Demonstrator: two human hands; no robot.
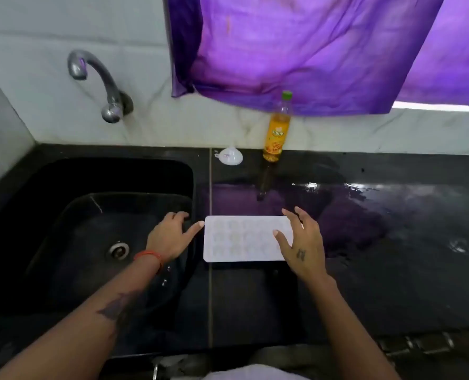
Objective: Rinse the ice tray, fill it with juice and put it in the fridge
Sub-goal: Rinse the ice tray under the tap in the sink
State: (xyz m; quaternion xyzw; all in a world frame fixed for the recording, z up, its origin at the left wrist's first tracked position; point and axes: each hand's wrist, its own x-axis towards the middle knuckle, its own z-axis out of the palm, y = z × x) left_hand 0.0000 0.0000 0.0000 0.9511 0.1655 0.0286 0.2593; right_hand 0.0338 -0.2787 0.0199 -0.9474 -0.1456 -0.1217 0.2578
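A white ice tray point(241, 239) lies flat on the black counter point(364, 270), just right of the sink. Its cells look faintly yellowish. My left hand point(170, 234) hovers at the tray's left end with fingers spread, the thumb tip touching or almost touching the tray's edge. My right hand point(300, 242) is over the tray's right end, fingers spread and relaxed, thumb above the cells. Neither hand grips the tray. A bottle of orange juice point(275, 135) with a green cap stands at the back against the wall.
A black sink point(63, 215) with a metal drain point(118, 249) lies to the left, under a wall tap point(96, 83). A small white object point(230, 155) sits at the back of the counter. A purple curtain point(310, 50) hangs above. The counter's right part is wet.
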